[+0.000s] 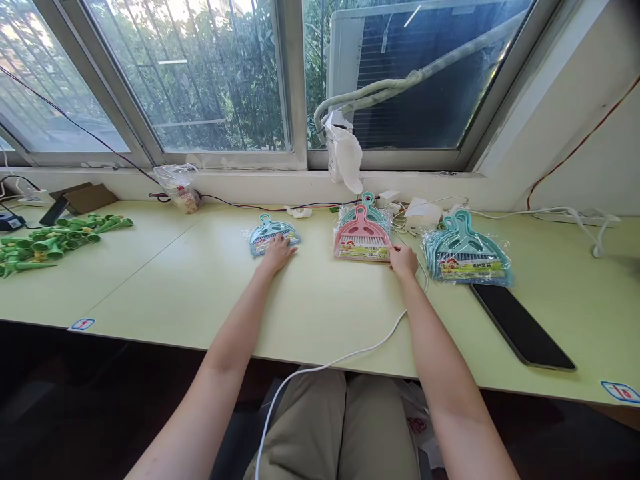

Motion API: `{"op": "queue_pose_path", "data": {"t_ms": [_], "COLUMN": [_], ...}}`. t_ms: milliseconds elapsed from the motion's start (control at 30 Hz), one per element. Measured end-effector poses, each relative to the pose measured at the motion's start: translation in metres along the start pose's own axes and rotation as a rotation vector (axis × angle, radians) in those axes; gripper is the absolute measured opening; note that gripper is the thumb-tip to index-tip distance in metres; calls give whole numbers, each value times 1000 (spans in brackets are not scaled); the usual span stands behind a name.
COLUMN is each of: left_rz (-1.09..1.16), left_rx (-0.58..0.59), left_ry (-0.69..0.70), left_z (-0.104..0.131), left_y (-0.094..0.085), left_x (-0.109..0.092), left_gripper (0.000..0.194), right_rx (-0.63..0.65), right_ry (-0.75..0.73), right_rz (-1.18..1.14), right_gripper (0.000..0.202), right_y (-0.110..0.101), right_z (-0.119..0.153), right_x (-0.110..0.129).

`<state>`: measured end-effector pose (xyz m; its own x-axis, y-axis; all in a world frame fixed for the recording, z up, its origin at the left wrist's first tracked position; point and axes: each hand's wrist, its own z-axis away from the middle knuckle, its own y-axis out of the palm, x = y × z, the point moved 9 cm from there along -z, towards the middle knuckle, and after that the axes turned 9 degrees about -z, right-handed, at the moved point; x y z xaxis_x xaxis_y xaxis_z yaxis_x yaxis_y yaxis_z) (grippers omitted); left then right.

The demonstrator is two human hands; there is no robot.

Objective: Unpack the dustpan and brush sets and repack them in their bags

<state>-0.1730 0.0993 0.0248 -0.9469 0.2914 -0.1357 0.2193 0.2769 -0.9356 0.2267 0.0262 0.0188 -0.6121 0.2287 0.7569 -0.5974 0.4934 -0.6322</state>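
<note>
A small blue dustpan-and-brush set (264, 233) in clear wrap lies flat on the table. My left hand (279, 253) rests on its lower right part, fingers stretched out and covering some of its printed label. To the right, a pink dustpan-and-brush set (361, 230) in clear wrap lies partly over a teal dustpan set (369, 203). My right hand (402, 259) pinches the pink set at its lower right corner, the fingertips partly hidden. Farther right is a pile of wrapped teal dustpan sets (465, 247).
A black tablet (523, 325) lies at right, touching the teal pile. A white cable (350, 355) crosses the table's front edge. Green plastic pieces (60, 243) are heaped at left. A plastic bag (183, 190), tissue pack (343, 150) and wires line the window sill.
</note>
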Motion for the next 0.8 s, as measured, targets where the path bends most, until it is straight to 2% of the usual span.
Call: {"op": "queue_pose_path", "data": {"t_ms": [167, 367, 600, 800], "left_rz": [48, 63, 21, 1], "left_rx": [31, 2, 8, -3], "left_ry": [-14, -2, 17, 5], "left_z": [-2, -4, -6, -10], "left_y": [10, 9, 10, 11], "left_x": [2, 10, 9, 14], "left_gripper": [54, 46, 51, 41], "right_rx": [-17, -19, -5, 21], "right_ry": [75, 63, 51, 33], "right_rz": [-53, -73, -55, -55], "right_gripper": [40, 37, 34, 33], "right_y": [-1, -1, -1, 3], "right_z": [0, 2, 3, 4], "right_x": [-5, -2, 0, 4]}}
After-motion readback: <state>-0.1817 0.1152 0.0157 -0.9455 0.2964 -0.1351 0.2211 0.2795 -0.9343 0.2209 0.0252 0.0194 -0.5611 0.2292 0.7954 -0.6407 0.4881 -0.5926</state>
